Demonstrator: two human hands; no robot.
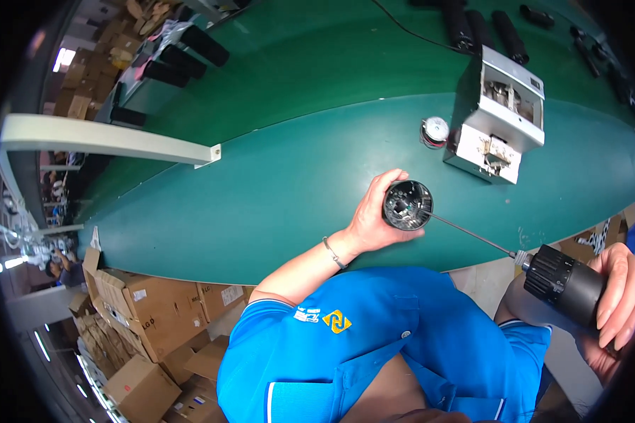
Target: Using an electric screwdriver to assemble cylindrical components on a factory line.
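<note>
My left hand [365,222] is wrapped round a black cylindrical housing [406,206], held with its open end up above the green tabletop. Dark parts and small shiny bits show inside it, too small to name. At the right, my right hand [621,299] grips a black cordless screwdriver [563,283]. From its chuck a long thin bit [473,233] points left to the rim of the housing. Whether the tip touches a screw inside cannot be made out. The screwdriver's handle is partly hidden by my fingers and the dark picture edge.
A grey-white box-shaped machine [466,155] stands at the back right, with a small round silver motor [436,130] and wires beside it. Black cylinders [509,37] lie farther back. A white metal bar [113,137] meets the green table [289,169] at left. Cardboard boxes [166,310] stand below.
</note>
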